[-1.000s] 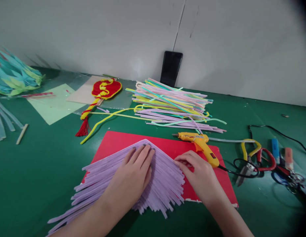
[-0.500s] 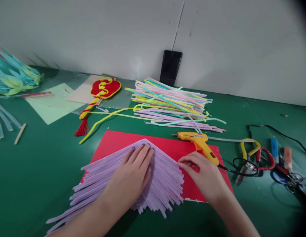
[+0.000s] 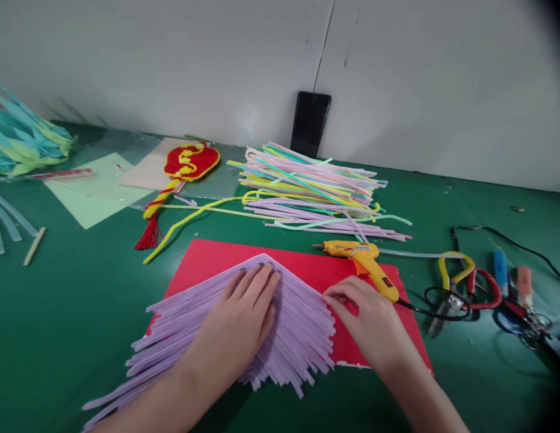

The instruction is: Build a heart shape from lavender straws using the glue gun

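Note:
Purple pipe cleaners (image 3: 302, 325) lie side by side in a V-shaped layer, its point facing away from me, on a red sheet (image 3: 212, 255). My left hand (image 3: 243, 307) rests flat on them just below the point, fingers stretched out. At the right edge of the layer, my right hand (image 3: 370, 319) pinches the outermost pipe cleaner between thumb and forefinger. Just beyond that hand, a yellow glue gun (image 3: 367, 261) lies on the sheet with a glue stick in its back end.
Behind the sheet is a pile of coloured pipe cleaners (image 3: 311, 180), with a phone (image 3: 310, 123) leaning on the wall. A red-and-yellow fan ornament (image 3: 192, 162) lies left of the pile. Pliers (image 3: 451, 307) and a black cord (image 3: 500, 231) are at the right.
Both hands keep their places on the purple layer. The whole view has shifted very slightly; nothing else visibly moves.

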The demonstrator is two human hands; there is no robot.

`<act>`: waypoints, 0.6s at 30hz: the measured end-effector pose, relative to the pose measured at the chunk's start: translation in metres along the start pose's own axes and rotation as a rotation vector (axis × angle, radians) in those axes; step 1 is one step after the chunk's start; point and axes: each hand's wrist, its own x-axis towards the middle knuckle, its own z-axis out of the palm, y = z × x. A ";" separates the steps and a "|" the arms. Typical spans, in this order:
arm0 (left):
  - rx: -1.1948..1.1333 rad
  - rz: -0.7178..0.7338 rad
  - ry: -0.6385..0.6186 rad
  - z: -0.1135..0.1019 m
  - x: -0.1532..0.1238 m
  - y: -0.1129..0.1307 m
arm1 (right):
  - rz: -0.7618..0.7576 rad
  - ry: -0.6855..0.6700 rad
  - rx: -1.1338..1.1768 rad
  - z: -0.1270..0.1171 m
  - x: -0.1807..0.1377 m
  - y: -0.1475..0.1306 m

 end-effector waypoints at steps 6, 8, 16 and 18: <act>0.003 0.002 0.005 0.000 0.000 0.000 | -0.014 0.039 -0.030 0.000 0.000 0.000; 0.006 0.001 0.000 0.000 0.000 0.000 | -0.016 0.048 -0.030 0.000 0.000 0.000; 0.009 0.004 -0.002 -0.001 0.000 0.000 | 0.007 0.014 -0.012 -0.001 -0.001 0.000; 0.004 0.006 0.004 0.000 0.000 0.000 | 0.000 0.008 -0.006 -0.001 -0.001 0.000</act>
